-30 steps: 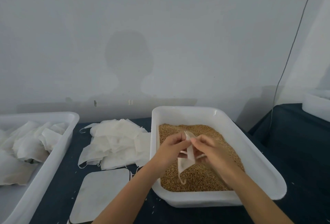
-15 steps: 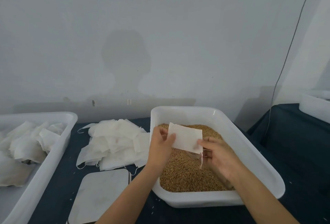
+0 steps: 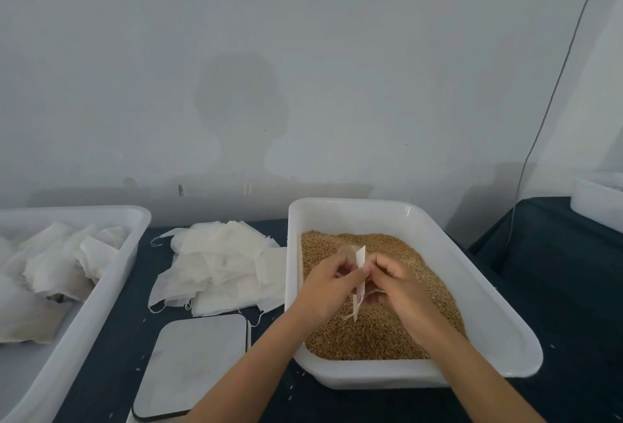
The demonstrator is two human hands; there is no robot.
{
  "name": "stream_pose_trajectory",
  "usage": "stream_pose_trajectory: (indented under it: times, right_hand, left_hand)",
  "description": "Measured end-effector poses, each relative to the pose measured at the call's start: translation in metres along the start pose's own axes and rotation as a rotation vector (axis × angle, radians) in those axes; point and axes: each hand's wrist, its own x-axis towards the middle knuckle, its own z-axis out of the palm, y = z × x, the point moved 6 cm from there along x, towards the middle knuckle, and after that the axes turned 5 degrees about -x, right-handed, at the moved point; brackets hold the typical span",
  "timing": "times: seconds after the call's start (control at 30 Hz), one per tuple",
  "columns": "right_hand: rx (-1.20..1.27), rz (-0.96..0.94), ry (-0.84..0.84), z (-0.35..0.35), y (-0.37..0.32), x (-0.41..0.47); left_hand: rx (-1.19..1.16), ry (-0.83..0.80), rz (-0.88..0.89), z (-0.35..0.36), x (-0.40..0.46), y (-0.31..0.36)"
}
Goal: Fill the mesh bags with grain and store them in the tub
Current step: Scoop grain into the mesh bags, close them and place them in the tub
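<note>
A white tub (image 3: 485, 291) on the dark table holds brown grain (image 3: 381, 331). Above the grain, my left hand (image 3: 328, 286) and my right hand (image 3: 401, 284) pinch a small white mesh bag (image 3: 360, 257) between them. The bag stands edge-on and looks flat, its drawstring (image 3: 354, 309) dangling below. A pile of loose white mesh bags (image 3: 222, 267) lies left of the grain tub. A second white tub (image 3: 111, 281) at the far left holds several white bags (image 3: 50, 271).
A flat grey square pad (image 3: 195, 362) lies on the table in front of the bag pile. Another white tub (image 3: 596, 202) sits on a dark table at the right edge. A thin cable (image 3: 553, 92) hangs down the wall. Stray grains dot the tabletop.
Half a second ago the bag was held flat and face-on between my hands. Now it is turned edge-on, and both hands have closed in around it.
</note>
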Motion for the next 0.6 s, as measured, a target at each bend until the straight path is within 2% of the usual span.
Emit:
stream_pose_trajectory:
  times: [0.3, 0.6]
  right_hand:
    - [0.037, 0.054, 0.000, -0.0028, 0.0073, 0.0005]
    - [0.041, 0.070, -0.009, -0.0047, 0.0095, 0.0003]
  left_hand:
    - [-0.037, -0.030, -0.056, 0.0011, 0.0005, -0.0047]
    - [-0.039, -0.024, -0.019, 0.0009, -0.0019, -0.0019]
